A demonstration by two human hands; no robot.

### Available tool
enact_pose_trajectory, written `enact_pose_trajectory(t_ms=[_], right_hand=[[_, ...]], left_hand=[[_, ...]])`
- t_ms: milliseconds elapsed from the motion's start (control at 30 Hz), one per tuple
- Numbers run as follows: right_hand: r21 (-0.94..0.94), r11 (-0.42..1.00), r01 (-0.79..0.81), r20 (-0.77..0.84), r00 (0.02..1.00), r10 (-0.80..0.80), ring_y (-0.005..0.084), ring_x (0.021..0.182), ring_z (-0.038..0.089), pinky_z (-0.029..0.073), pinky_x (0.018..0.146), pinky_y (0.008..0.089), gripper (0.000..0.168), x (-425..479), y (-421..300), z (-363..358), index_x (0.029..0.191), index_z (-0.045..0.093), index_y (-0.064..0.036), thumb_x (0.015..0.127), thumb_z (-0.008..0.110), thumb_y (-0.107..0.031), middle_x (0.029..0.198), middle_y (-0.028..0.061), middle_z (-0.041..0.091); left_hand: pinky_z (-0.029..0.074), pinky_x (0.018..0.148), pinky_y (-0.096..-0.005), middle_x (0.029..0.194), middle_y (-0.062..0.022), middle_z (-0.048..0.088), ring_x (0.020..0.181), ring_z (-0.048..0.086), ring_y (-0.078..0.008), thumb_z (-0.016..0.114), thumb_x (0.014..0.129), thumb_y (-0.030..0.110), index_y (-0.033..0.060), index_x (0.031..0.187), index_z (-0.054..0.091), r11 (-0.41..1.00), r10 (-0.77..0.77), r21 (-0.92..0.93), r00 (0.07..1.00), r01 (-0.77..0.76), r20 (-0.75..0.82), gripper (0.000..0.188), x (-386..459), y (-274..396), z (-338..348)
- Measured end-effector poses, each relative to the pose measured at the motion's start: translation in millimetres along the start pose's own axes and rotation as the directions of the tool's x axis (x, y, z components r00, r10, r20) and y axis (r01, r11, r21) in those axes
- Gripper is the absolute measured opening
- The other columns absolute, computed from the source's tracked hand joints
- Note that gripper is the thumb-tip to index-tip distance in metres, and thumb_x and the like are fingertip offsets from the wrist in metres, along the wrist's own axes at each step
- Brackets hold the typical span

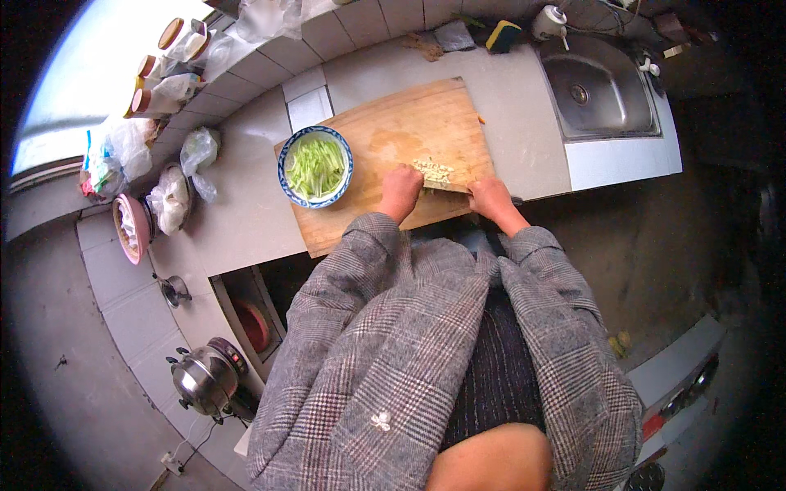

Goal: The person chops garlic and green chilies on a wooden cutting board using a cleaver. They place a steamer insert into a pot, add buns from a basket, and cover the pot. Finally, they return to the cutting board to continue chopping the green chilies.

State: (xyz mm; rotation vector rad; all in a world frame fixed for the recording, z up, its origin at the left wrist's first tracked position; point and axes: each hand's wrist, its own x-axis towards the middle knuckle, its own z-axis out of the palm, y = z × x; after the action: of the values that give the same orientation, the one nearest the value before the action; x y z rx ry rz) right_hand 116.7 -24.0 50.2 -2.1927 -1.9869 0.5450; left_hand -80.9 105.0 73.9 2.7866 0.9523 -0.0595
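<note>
My right hand (489, 197) grips a kitchen knife (448, 186), whose dark handle end pokes out past the fist. At the blade's other end, my left hand (402, 189) is curled around or against it; its fingertips are hidden. The blade lies low over a wooden cutting board (424, 116), along the near side of a small heap of pale chopped pieces (433, 169), possibly garlic. On the board's left part stands a blue-and-white bowl (284, 178) filled with thin light-green vegetable shreds (315, 167).
A steel sink (614, 92) is set into the counter (522, 123) at right, with a sponge (503, 37) behind. Jars (153, 101), plastic bags (199, 150) and a pink basin (132, 227) line the left side. A steel pot (206, 380) stands at lower left.
</note>
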Motion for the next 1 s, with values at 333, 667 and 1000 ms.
enact_pose_trajectory(t_ms=[333, 667, 1000], right_hand=[[-0.02, 1.0, -0.018, -0.052, 0.998, 0.017, 0.0362, 0.067, 0.064, 0.052, 0.062, 0.0457, 0.012, 7.1, 13.1, -0.5, 0.07, 0.067, -0.006, 0.065, 0.063, -0.016, 0.069, 0.0172, 0.064], [-0.157, 0.983, -0.093, 0.075, 0.992, 0.105, 0.0327, 0.072, 0.067, 0.054, 0.065, 0.0433, 0.014, 33.9, 11.3, -16.9, 0.073, 0.07, -0.005, 0.067, 0.063, -0.016, 0.072, 0.0176, 0.066], [-0.14, 0.989, -0.043, 0.055, 0.997, 0.051, 0.0351, 0.07, 0.066, 0.053, 0.065, 0.044, 0.014, 31.4, 3.2, -16.4, 0.071, 0.068, -0.003, 0.064, 0.064, -0.014, 0.073, 0.0199, 0.065]], left_hand=[[0.052, 0.065, -0.0404, 0.078, -0.0101, 0.063, 0.082, 0.062, -0.0278, 0.063, 0.065, 0.006, 0.0072, 0.07, 0.064, 0.999, 0.047, -0.008, 0.996, -0.046, 0.07, 0.005, 13.2, -8.8, -10.3], [0.051, 0.065, -0.0419, 0.077, -0.0119, 0.064, 0.081, 0.063, -0.0286, 0.063, 0.066, 0.005, 0.0073, 0.067, 0.064, 0.996, 0.053, -0.064, 0.998, -0.055, -0.04, 0.003, 41.7, -26.4, 20.8], [0.051, 0.066, -0.0413, 0.074, -0.0125, 0.06, 0.078, 0.061, -0.0314, 0.064, 0.065, 0.008, 0.0062, 0.069, 0.059, 0.984, 0.043, -0.167, 0.996, -0.056, -0.083, 0.007, 29.1, -28.7, 21.8]])
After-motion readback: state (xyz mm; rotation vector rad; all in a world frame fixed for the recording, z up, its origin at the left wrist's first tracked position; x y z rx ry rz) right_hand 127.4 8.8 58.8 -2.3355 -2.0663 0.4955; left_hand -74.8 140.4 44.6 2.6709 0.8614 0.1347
